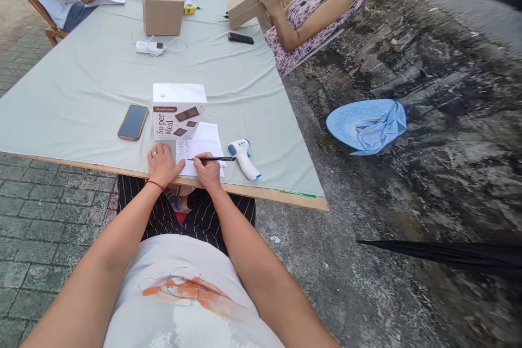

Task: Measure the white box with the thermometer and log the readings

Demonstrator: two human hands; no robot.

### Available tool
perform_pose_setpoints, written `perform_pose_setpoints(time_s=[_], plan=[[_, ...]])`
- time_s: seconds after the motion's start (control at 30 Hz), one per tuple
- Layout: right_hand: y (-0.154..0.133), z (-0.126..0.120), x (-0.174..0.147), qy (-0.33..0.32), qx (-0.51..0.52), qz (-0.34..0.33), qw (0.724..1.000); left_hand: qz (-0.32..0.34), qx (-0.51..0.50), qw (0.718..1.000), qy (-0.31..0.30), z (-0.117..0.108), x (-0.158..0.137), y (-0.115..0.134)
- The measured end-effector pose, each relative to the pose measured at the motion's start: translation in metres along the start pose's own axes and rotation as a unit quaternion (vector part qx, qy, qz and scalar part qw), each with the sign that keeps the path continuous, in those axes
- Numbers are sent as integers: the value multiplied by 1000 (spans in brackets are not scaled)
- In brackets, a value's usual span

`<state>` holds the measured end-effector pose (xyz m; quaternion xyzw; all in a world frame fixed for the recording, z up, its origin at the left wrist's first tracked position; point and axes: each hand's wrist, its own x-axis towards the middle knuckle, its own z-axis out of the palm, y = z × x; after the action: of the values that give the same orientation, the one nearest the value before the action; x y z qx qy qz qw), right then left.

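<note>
The right hand (pixel 207 171) pinches a black pen (pixel 223 159) in its grip over paper (pixel 206 144) on the table (pixel 89 81), just in front of a box (pixel 179 113). The left hand (pixel 162 165) lies flat, holding nothing, thumb near the paper's edge. Writing seems partway: marks (pixel 181 150) crowd the left; the paler rest apparently remains.

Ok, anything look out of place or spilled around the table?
Yes: the blue hat lies on the rough stone right of the table, apart from the other things, so it may have been dropped or set aside. I see no spill, and the pen in the right hand over the papers looks normal.
</note>
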<state>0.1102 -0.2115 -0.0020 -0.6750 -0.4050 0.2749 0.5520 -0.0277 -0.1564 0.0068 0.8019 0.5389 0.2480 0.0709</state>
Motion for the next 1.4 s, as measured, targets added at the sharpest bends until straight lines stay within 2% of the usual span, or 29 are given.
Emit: perform_pose_setpoints(time_s=[0.53, 0.9, 1.4], plan=[[1, 2, 1, -19, -24, -10, 999, -4, 11, 1000, 0, -3, 0, 4], [9, 3, 4, -7, -17, -29, 999, -17, 92, 994, -51, -16, -1, 13], [12, 3, 4, 11, -8, -37, 999, -11, 95, 995, -37, -10, -1, 8]])
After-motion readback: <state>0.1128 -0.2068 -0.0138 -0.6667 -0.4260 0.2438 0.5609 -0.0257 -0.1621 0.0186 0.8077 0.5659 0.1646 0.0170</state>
